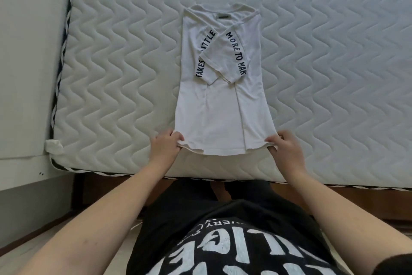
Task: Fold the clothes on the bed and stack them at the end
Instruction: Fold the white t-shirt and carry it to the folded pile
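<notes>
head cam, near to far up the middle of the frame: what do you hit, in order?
Black printed shirt worn by the person → near edge of the mattress → white T-shirt's hem, pinched at its corners by the left hand and right hand → crossed lettered sleeves → collar label.

A white wall [26, 51] stands along the left side. A small white scrap of cloth [54, 145] sits by the corner there. A brown wood floor [334, 205] shows lower down, near a black shirt [234, 241] with white letters.
</notes>
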### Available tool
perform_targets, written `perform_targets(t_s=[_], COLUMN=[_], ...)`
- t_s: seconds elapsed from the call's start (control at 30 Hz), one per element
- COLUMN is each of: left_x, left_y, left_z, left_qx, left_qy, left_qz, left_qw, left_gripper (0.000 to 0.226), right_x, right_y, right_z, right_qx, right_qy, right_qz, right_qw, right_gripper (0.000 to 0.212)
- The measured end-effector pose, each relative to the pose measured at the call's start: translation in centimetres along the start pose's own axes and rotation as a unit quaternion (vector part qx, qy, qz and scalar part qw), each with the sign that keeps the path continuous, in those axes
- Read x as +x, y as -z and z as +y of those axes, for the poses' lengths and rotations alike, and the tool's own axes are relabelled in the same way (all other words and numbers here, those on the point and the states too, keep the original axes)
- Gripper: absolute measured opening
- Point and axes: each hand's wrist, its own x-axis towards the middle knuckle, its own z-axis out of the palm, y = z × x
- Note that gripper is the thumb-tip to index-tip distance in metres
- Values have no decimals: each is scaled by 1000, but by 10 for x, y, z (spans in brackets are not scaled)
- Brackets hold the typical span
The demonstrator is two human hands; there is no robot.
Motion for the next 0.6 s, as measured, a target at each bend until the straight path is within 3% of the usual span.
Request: perform_targets(t_s=[0.1, 0.2, 0.27, 0.33, 0.47, 0.6], left_x=[4, 10, 9, 5, -21, -51], left_y=[16, 27, 33, 37, 45, 48], left_z=[5, 5, 3, -3, -12, -7], left_qx=[52, 85, 119, 150, 127, 102], left_qy=[-126, -243, -234, -219, -186, -156], left_qz=[78, 9, -89, -121, -168, -245], left_qw=[988, 966, 961, 956, 960, 951], left_gripper=[16, 13, 6, 8, 28, 27], right_x=[8, 19, 23, 21, -1, -23], right_y=[19, 34, 42, 51, 68, 75], right_z=[-10, -15, -17, -19, -17, -10], right_qx=[-46, -63, -73, -105, -106, -77], right_qy=[72, 168, 180, 159, 169, 108], right_qz=[29, -13, -77, -127, -103, -254], right_qw=[996, 984, 978, 973, 974, 958], right_gripper=[18, 17, 17, 15, 26, 23])
